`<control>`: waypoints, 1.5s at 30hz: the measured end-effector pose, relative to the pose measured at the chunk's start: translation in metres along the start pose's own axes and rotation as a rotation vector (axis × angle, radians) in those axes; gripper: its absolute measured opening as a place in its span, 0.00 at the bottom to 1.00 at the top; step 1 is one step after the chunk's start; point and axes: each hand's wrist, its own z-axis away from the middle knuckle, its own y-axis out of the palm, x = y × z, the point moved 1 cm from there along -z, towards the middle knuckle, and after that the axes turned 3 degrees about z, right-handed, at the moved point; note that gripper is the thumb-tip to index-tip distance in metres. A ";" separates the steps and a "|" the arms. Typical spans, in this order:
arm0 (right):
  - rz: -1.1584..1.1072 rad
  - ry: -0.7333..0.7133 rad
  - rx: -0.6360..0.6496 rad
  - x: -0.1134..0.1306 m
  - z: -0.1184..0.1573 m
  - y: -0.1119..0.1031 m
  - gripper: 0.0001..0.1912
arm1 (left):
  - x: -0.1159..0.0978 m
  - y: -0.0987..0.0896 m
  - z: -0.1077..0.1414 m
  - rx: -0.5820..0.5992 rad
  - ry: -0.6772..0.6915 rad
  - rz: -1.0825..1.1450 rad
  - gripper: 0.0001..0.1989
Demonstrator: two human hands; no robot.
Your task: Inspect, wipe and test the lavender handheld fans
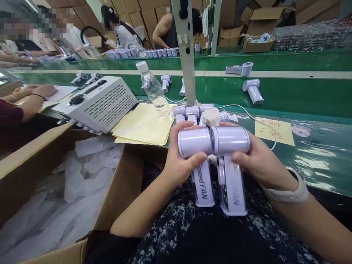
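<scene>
Two lavender handheld fans are held side by side above my lap, their round heads close together and their handles pointing down. My left hand point(183, 154) is closed around the head of the left fan point(194, 142), whose handle shows the word "FAN". My right hand point(251, 157) grips the right fan point(231, 140), with its thumb on the near side below the head. Part of the right fan's handle front is exposed, with dark inner parts showing along one side. Just beyond my hands, several similar fans point(191, 111) stand by a crumpled whitish cloth point(211, 116).
An open carton point(132, 187) of clear bags is at my left. Behind it are a grey vented box point(107, 104), yellow papers point(143, 124) and a plastic bottle point(155, 91). A metal post point(184, 51) rises ahead. Loose fans point(253, 91) lie on the green conveyor point(297, 93). Other people work nearby.
</scene>
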 end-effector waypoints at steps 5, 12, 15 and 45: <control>0.040 0.146 -0.171 0.006 -0.018 0.002 0.39 | 0.010 0.020 0.000 -0.167 -0.389 0.272 0.31; 0.188 0.112 -0.245 0.022 -0.022 0.007 0.34 | 0.010 0.027 -0.003 -0.242 -0.442 0.396 0.33; 0.206 0.092 -0.251 0.022 -0.022 0.008 0.33 | 0.011 0.026 -0.004 -0.226 -0.433 0.393 0.33; 1.371 0.724 -0.955 -0.062 0.026 -0.261 0.27 | 0.078 0.079 -0.054 0.538 0.016 -1.164 0.20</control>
